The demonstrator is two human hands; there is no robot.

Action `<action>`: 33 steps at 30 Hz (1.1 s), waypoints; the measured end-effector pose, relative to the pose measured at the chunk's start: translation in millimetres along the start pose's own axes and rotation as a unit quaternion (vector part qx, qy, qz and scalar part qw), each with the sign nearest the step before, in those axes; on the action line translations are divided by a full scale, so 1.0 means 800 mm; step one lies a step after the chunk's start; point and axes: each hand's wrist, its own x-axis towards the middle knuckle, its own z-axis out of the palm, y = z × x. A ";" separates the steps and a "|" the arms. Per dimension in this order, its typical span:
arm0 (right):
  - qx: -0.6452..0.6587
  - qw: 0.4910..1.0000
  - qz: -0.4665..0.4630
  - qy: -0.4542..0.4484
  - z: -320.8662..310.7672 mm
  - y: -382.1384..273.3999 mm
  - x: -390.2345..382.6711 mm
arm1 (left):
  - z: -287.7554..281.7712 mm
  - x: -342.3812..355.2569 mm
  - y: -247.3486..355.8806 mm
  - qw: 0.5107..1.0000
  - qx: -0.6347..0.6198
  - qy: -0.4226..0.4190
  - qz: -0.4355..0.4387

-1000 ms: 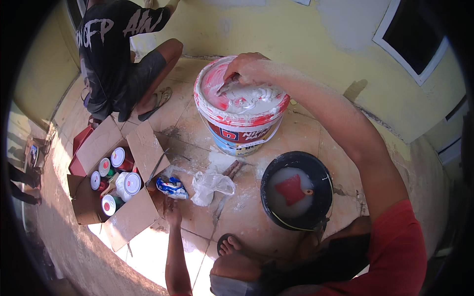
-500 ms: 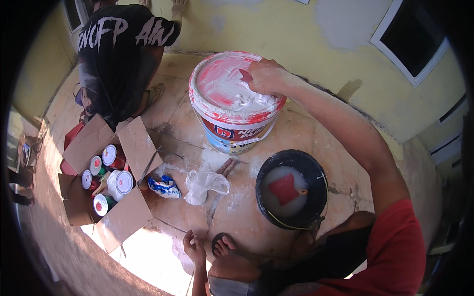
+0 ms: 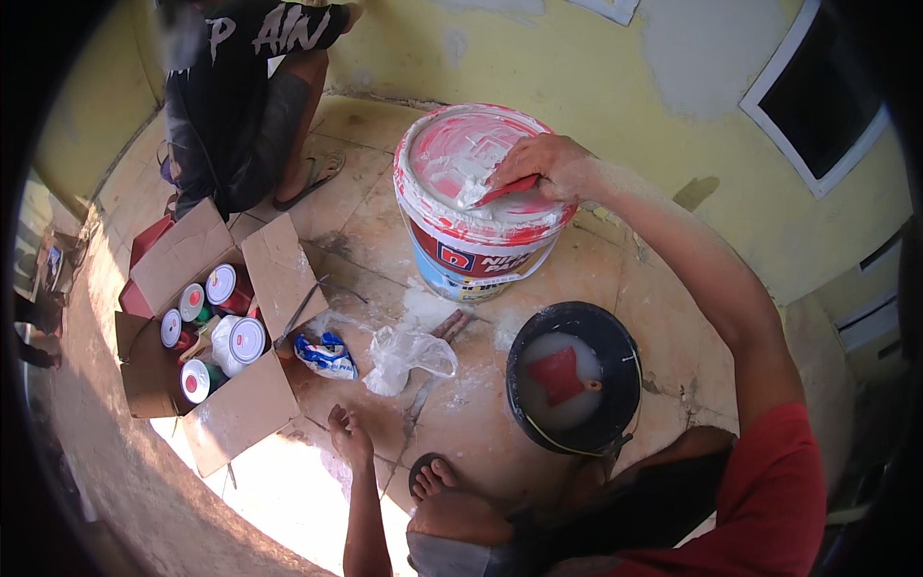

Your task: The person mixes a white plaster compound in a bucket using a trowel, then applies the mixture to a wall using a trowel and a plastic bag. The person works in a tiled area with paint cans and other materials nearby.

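My right hand (image 3: 550, 159) grips a red plastic putty scraper (image 3: 510, 190), its blade low against the lid of a large paint pail (image 3: 437, 226). White paste (image 3: 473, 192) lies in a lump at the blade's edge and in thin smears across the red lid (image 3: 437, 149). My left hand (image 3: 351, 440) is empty above the floor, fingers loosely bent and apart, near the cardboard box. A black bucket (image 3: 630, 409) of cloudy water stands in front of my knees, with a second red scraper (image 3: 558, 375) in it.
An open cardboard box (image 3: 240, 433) with several cans stands left. A blue-and-white packet (image 3: 325, 356) and a clear plastic bag (image 3: 404, 361) lie mid-floor. A crouching co-worker (image 3: 231, 125) is at the far left, by the yellow wall (image 3: 567, 67). A white-framed window (image 3: 817, 96) is far right.
My right hand has turned and drawn the scraper nearer across the lid, and the paste has gathered at its blade. My left hand has moved forward and left. The view has shifted slightly.
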 end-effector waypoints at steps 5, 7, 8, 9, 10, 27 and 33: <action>-0.068 0.997 0.025 0.004 -0.021 0.036 -0.033 | 0.007 -0.001 -0.016 1.000 0.011 0.001 -0.020; -0.098 0.993 0.029 0.062 -0.017 0.028 -0.010 | 0.018 0.027 -0.028 0.999 -0.022 0.022 -0.018; -0.053 0.996 -0.001 0.068 -0.007 0.025 0.003 | 0.023 0.047 -0.029 1.000 0.006 0.025 -0.015; -0.036 0.998 -0.018 0.055 0.001 0.020 0.008 | 0.029 0.069 -0.029 0.999 0.033 0.028 -0.011; -0.014 0.998 -0.037 0.044 0.017 0.016 0.013 | 0.028 0.091 -0.030 0.997 0.065 0.034 -0.008; -0.033 0.977 0.205 -0.050 -0.049 -0.029 -0.014 | 0.011 -0.003 -0.042 0.999 0.007 0.046 -0.004; -0.164 0.931 0.322 -0.049 -0.019 -0.074 0.030 | -0.026 -0.050 -0.048 0.999 0.024 0.018 -0.020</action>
